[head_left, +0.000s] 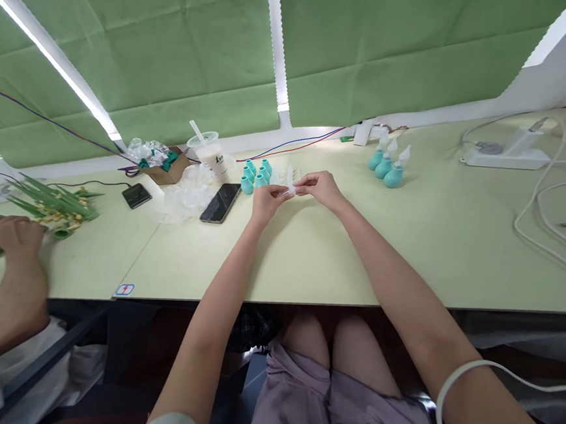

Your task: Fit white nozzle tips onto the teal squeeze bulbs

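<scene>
My left hand (267,201) and my right hand (322,187) meet above the table, fingertips pinched together on a small whitish translucent piece (291,188). Its exact kind is too small to make out. Just left of the fingers stand several turquoise vase-shaped pieces (246,184) with open necks. Small pale parts (283,174) lie behind my fingertips, partly hidden by them. Farther right, three turquoise pieces (392,176) stand in a slanting row, each topped with a white flame-shaped tip (404,155).
A phone (221,202), crumpled clear plastic (186,194), a lidded drink cup (212,154) and a cardboard box (169,169) are to the left. At far left, another person's hands (19,237) are near green stems (58,207). A power strip (507,156) and white cables (541,200) lie right.
</scene>
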Demonstrator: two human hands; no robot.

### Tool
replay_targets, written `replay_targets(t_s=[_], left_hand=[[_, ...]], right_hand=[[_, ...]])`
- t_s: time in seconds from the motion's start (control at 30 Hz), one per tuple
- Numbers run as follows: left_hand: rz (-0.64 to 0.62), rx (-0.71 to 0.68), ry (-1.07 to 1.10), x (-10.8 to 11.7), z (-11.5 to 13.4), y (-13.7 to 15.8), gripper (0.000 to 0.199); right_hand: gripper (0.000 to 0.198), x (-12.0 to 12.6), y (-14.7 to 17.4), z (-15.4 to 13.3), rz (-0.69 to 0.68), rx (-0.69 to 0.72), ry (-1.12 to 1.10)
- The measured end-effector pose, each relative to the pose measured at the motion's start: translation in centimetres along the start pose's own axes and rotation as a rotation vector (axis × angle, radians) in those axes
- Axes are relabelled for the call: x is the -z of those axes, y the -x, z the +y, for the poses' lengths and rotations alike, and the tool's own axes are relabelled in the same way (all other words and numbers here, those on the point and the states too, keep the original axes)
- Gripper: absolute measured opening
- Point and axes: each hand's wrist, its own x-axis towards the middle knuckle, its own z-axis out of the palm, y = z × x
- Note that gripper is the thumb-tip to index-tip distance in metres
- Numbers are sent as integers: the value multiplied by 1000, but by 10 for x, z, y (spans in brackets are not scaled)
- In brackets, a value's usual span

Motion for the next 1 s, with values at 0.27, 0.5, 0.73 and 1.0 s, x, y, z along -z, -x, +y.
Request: replay_targets(t_s=[0.27, 0.5, 0.73, 1.0], left_hand=[[-12, 83, 208, -6, 1, 3, 36], [-13, 15, -32, -9, 9, 11, 25], [-13, -62, -239, -14, 18, 17, 19], [-86, -155, -296, -18, 13, 18, 15]], right_hand=[[19, -1, 2, -6, 39, 19, 94], [24, 8, 0, 4, -80, -20, 72], [23, 18, -2, 8, -190, -10, 80], [24, 22, -1, 4, -261, -49, 110]])
